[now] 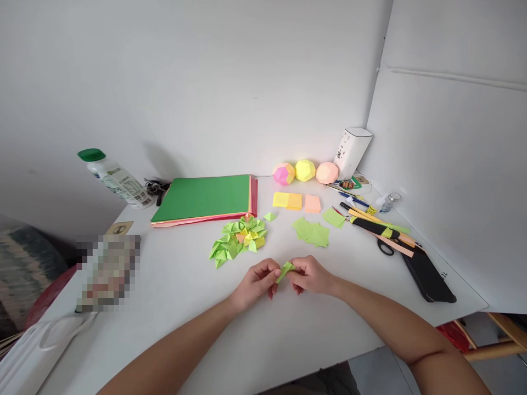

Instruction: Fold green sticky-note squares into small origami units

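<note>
Between my two hands, above the white table, is a small folded piece of green paper (285, 271). My left hand (260, 277) pinches its left side between thumb and fingers. On the other side my right hand (308, 274) grips it the same way. Beyond my left hand lies a heap of folded green paper units (230, 241), with a few yellow and orange ones among them. One folded green unit (270, 216) sits apart from the heap. Flat green paper squares (313, 232) lie loosely spread past my right hand, and more green squares (334, 217) rest to their right.
Three paper balls (305, 170) stand by the wall, behind yellow (281, 199) and pink (312, 203) paper pads. A coloured paper stack (206, 197) and a bottle (123, 181) are at left. A cutter (373, 226), scissors (385, 248) and black phone (428, 274) lie at right.
</note>
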Demonstrator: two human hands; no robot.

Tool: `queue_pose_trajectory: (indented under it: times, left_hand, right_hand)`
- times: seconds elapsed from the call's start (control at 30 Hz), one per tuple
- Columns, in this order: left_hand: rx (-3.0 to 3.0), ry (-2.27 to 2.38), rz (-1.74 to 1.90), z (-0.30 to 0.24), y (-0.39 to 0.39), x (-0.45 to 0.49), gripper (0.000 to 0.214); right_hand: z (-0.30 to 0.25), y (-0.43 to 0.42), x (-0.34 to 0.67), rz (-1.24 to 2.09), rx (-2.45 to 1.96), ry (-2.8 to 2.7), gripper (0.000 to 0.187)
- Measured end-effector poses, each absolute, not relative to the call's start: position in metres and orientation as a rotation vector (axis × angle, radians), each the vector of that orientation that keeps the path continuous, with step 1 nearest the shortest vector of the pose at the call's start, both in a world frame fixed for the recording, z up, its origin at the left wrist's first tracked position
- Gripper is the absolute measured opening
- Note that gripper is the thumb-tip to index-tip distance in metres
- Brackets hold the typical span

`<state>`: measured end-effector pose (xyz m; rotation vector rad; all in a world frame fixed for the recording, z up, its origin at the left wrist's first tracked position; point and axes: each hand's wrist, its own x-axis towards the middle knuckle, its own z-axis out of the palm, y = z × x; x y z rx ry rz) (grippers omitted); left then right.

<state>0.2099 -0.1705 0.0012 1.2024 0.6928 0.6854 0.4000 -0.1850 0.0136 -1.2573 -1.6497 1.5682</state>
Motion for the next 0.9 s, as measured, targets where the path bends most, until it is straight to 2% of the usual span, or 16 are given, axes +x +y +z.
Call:
queue_pose_trajectory:
  times: [0.13,0.23,0.6,0.7,0.9]
  left_hand:
    - [1.238,0.671,0.691,0.004,-0.171,0.210,0.032]
    - [1.199,0.691,0.671,-0.001,-0.172,0.211,0.030]
    - [1.274,0.697,0.745,-0.010,-0.174,0.213,0.027]
    - [1.234,0.725,0.735,-0.008,-0.174,0.213,0.027]
    - [1.105,0.759,0.739,-0.007,-0.171,0.212,0.030]
  right_hand:
    - [0.014,-0.185,0.399,1.570,-1.246,-1.656,0.019]
    - [0.011,-0.185,0.400,1.532,-1.248,-1.691,0.016]
    - [0.008,-0.186,0.397,1.182,-1.265,-1.922,0.030]
    - [0.010,-0.186,0.396,1.193,-1.264,-1.883,0.026]
    - [0.012,-0.185,0.398,1.465,-1.229,-1.718,0.010]
